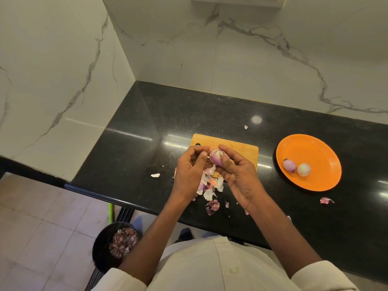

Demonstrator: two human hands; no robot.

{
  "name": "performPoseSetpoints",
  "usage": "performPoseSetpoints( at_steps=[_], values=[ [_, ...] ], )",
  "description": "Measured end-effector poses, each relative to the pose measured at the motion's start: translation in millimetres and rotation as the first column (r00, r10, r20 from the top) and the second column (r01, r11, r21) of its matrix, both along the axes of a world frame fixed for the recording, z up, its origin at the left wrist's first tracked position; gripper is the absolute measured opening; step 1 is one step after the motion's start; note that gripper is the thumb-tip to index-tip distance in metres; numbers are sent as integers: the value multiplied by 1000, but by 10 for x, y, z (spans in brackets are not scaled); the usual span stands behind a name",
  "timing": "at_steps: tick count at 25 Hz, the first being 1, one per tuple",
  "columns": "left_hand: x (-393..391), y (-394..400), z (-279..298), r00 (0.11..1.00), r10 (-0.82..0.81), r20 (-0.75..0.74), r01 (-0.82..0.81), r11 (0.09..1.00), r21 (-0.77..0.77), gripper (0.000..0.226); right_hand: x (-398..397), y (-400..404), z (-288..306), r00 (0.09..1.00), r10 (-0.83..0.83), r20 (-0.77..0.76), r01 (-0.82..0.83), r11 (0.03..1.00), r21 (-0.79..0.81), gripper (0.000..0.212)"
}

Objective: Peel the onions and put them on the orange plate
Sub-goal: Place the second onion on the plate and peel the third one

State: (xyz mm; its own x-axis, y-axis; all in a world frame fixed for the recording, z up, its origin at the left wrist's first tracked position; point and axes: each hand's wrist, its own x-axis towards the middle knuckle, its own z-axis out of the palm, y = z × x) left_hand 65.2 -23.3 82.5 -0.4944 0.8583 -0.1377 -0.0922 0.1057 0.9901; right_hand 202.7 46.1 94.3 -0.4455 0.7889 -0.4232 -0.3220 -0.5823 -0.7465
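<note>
Both hands over counter [147, 127], peeling.
Right hand [239, 175] grips onion [216, 157]; left hand [190, 169] pinches its skin; orange plate [315, 148] beside.

From my remote seat I see white marble walls [231, 49] with grey veins meeting in a corner behind a polished black stone counter [147, 127], which throws back streaks and one round spot of light [256, 119] (an overhead lamp, by the look). Below left lies a floor [37, 227] of pale square tiles, and a black bin [100, 255] stands there beside the counter's edge.
</note>
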Motion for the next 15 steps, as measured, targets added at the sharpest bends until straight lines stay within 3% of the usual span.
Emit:
performPoseSetpoints(
  at_steps=[3,6,11,15],
  values=[
    [5,22,68,1000,10,16,-9,1000,-8,20,10,6,15,999,34,6,-34,999,36,46],
    [36,52,60,996,85,38,-85,996,0,7,16,-10,-2,997,81,11,-81,996,31,42],
    [158,86,52,980,186,-70,-190,980,-60,11,-13,-30,13,996,89,3,-89,996,21,42],
    [184,146,-25,954,291,67,-281,951,-130,17,-17,-48,-25,995,96,-33,-97,995,-30,51]
  ],
)
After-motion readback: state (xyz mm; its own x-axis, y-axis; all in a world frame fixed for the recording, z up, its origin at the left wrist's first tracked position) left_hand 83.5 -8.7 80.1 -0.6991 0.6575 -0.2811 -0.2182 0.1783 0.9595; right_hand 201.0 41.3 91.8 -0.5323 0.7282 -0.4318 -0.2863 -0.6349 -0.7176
